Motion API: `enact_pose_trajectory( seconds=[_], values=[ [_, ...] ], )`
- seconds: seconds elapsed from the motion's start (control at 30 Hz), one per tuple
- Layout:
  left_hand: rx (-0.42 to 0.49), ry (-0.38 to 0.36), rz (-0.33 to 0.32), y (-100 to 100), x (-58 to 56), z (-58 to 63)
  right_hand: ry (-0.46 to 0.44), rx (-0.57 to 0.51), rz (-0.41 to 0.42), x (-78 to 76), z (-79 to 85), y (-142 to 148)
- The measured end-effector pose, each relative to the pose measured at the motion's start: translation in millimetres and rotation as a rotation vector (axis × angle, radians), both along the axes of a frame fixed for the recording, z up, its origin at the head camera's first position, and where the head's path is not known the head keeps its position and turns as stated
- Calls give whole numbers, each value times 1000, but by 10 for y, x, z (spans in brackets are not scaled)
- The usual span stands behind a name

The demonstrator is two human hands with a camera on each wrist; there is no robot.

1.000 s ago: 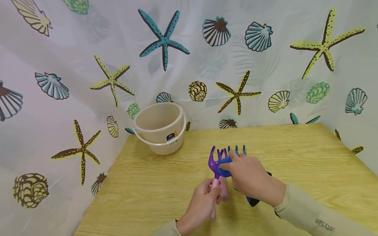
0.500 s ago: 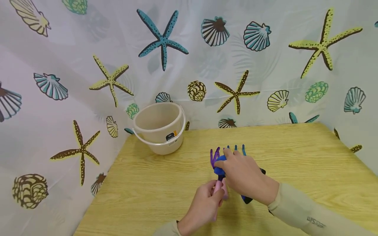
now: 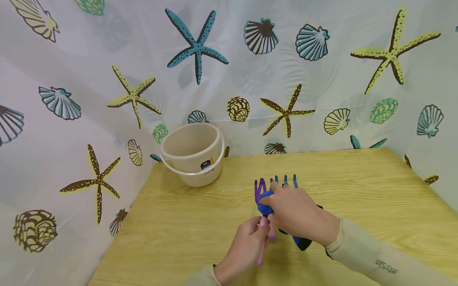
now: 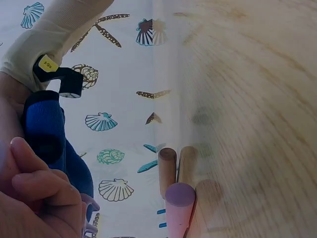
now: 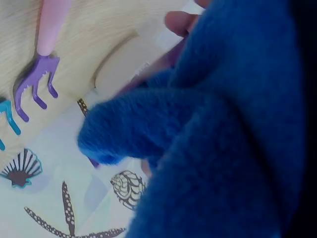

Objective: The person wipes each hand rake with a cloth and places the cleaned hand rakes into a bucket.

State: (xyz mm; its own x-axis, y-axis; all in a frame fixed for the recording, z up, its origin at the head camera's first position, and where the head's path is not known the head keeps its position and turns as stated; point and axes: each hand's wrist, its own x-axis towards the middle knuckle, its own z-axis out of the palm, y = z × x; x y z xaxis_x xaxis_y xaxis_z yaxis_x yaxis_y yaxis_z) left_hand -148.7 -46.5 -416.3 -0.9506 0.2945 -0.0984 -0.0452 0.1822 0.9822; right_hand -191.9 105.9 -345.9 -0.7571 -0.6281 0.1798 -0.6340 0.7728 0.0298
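Note:
My left hand (image 3: 245,244) grips the pink handle (image 3: 262,238) of a small purple garden fork, held above the table. With my right hand (image 3: 300,210) I pinch a fuzzy blue cloth (image 3: 265,203) around the fork's head, which is mostly hidden. The cloth's loose end hangs below my right wrist. In the right wrist view a purple hand rake (image 5: 35,87) with a pink handle lies on the table, beside a teal hand rake (image 5: 9,119). Their handle ends show in the left wrist view, one pink (image 4: 179,213) and one wooden (image 4: 167,171).
A beige bucket (image 3: 200,178) with a white bail handle stands at the table's back left. The wood-grain table (image 3: 171,230) meets a curtain (image 3: 236,79) printed with shells and starfish at its back and sides.
The blue cloth has moved left and slightly down over the fork's head, covering tines that showed before. The left hand still grips the handle, which has tilted slightly. The bucket stays put.

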Motion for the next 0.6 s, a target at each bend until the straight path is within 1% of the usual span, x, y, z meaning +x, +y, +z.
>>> enact_pose_trajectory(
  seconds=[0.1,0.17,0.23,0.3,0.4,0.5,0.6],
  values=[
    [-14,14,8,-12,-19,1,-15,-7,58,13,22,60],
    [-12,-1,9,-22,-23,-1,-42,-20,85,16,34,103],
    [-8,-16,12,-29,-24,-8,-71,-27,90,16,35,141],
    [4,-31,11,-35,-20,-11,-87,-26,73,16,33,168],
    [6,-40,4,-35,3,-12,-70,17,19,18,13,185],
    [5,-50,0,-29,37,-11,-24,78,-32,25,-10,190],
    [1,-53,8,-15,54,-6,24,98,-53,38,-33,200]
  ],
)
